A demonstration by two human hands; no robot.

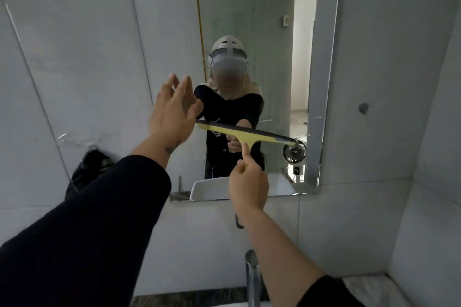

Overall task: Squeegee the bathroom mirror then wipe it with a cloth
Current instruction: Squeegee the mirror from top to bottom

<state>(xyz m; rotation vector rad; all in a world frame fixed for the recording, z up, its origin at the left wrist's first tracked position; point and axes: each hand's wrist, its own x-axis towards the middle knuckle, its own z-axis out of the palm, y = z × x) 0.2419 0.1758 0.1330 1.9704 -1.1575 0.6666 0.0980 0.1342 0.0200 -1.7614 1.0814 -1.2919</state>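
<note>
The bathroom mirror [249, 20] hangs on the white tiled wall ahead of me. My right hand [248, 185] is shut on the handle of a yellow squeegee [245, 133]. Its dark rubber blade lies almost level against the lower part of the glass, tilted down to the right. My left hand [173, 109] is raised at the mirror's left edge, fingers spread and empty, next to the blade's left end. No cloth shows in the head view.
A chrome tap [252, 276] stands below my right forearm. A dark bag [87, 172] hangs on the wall to the left. A round dark mark [363, 108] sits on the right wall. The mirror reflects a person, a small fan and a doorway.
</note>
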